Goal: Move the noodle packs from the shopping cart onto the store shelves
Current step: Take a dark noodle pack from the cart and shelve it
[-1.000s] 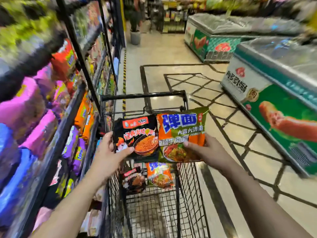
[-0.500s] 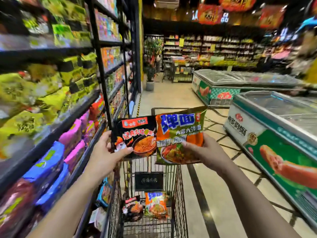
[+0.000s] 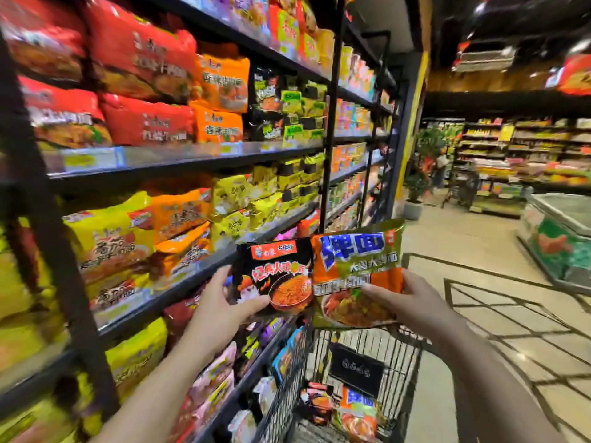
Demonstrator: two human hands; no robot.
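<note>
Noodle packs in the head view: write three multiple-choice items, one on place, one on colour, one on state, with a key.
1. Where is the shopping cart?
A. below the held packs
B. on a shelf
C. behind the freezer

2. What is the main colour of the pack in the left hand?
A. black
B. pink
C. white

3. How is the green and orange pack held?
A. gripped by the right hand
B. lying on the floor
C. stacked on the top shelf

Key: 1 A, the cart's wire basket shows under both hands. 2 A, the black pack has red lettering on a black wrapper. 3 A, thumb and fingers pinch its lower right part.
</note>
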